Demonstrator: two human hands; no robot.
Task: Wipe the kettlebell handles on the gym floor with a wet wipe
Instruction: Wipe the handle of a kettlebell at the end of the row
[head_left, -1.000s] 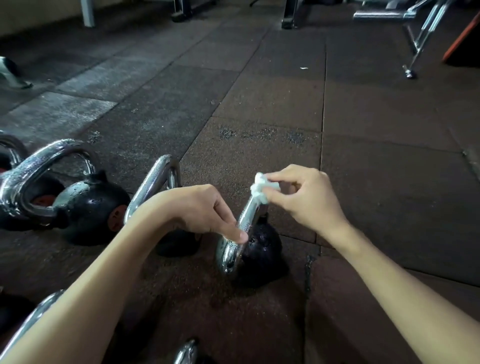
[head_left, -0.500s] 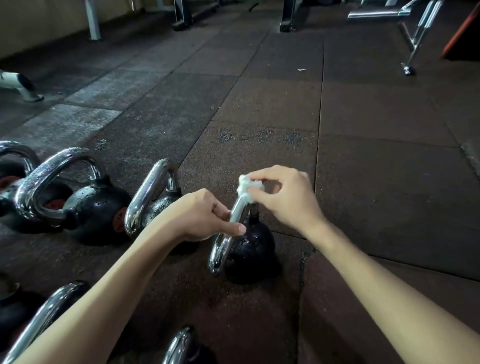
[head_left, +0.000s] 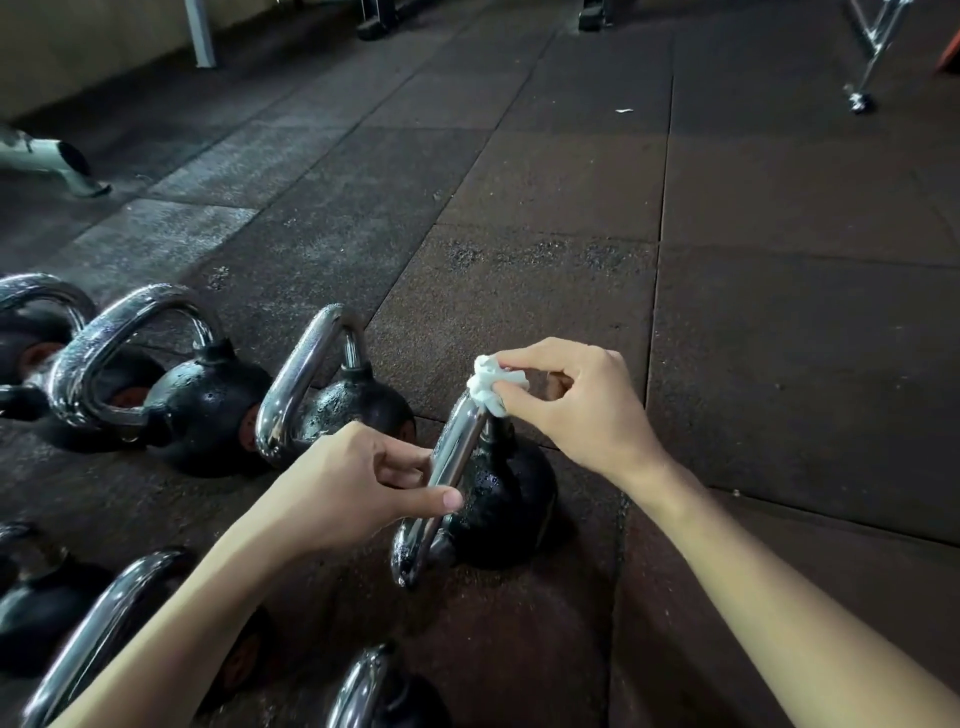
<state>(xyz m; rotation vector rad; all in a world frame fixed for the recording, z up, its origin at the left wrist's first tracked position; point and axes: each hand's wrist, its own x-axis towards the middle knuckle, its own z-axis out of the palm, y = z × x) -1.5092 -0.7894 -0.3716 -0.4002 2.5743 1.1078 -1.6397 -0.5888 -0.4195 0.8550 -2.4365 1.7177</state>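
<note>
The left hand (head_left: 353, 488) is pinching the chrome handle (head_left: 453, 457) of the nearest kettlebell (head_left: 506, 499) between thumb and curled fingers, while the kettlebell is sitting on the rubber floor (head_left: 779, 364). The right hand (head_left: 576, 410) is pinching a bunched white wipe (head_left: 489, 385) and pressing it onto the handle's far top corner. More kettlebells (head_left: 208, 405) are standing just to its left

Dark rubber floor tiles (head_left: 545, 176) — dim light — beige wall (head_left: 78, 41).
</note>
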